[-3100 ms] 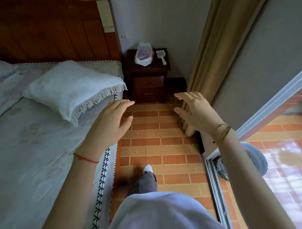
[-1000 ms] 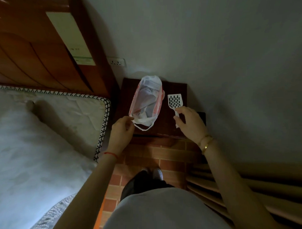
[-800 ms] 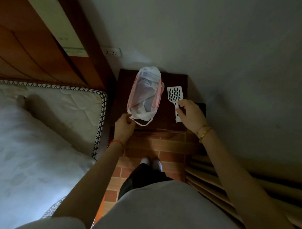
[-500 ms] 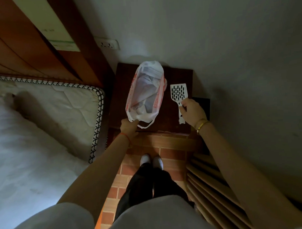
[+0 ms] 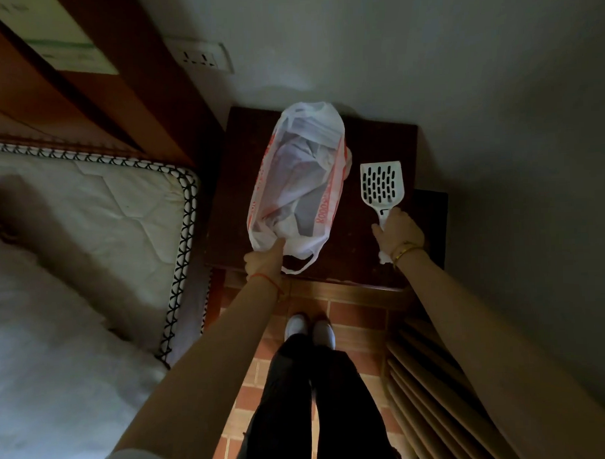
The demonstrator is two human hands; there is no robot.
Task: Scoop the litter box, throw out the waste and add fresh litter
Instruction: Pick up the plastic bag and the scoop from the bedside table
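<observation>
**Hands on bag and scoop at the nightstand**

Head view: a person stands at the front of a dark wooden nightstand (image 5: 355,258), looking straight down on its top. A white plastic bag (image 5: 299,181) with red print lies on the left half of the top, its mouth open toward the camera, with crumpled pale contents inside. The left hand (image 5: 264,261) is at the nightstand's front edge and pinches the bag's near rim; one loop handle hangs loose just beside it. A white slotted scoop (image 5: 382,185) lies flat on the right half of the top, blade toward the wall, just beside the bag but not touching it. The right hand (image 5: 397,231) has its fingers curled round the scoop's handle, hiding most of it. No litter box is in view.

Left of the nightstand are a mattress (image 5: 104,202) and a wooden headboard (image 5: 84,99). A wall socket (image 5: 201,57) sits above the nightstand's back left corner. In front of it, white shoes (image 5: 308,327) stand on a brick floor (image 5: 352,317), and a folded curtain (image 5: 436,379) lies to the front right.
</observation>
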